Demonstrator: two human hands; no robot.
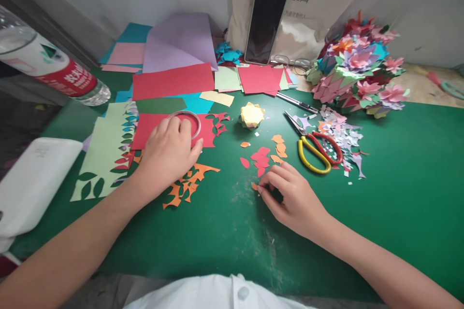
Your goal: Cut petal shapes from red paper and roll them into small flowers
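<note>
My left hand [169, 147] lies over a roll of clear tape [196, 122], its fingers curled on the ring and the thumb at its near side. The roll rests on red paper [149, 128]. With thumb and forefinger, my right hand [290, 195] pinches a small orange paper petal [254, 187] just above the green table. Beyond that hand lie loose red petals [261, 157] and orange petals [280, 147]. A yellow paper flower ball [252, 115] stands farther back. Orange paper scraps [188, 186] with petal-shaped holes spread below my left hand.
Scissors [315, 149] and a utility knife [297, 102] lie right of the petals, beside paper scraps [342, 130]. Folded paper flowers [362, 67] stand at the back right. A phone [268, 19] leans at the back. A water bottle [54, 63] and a white case [39, 183] are left.
</note>
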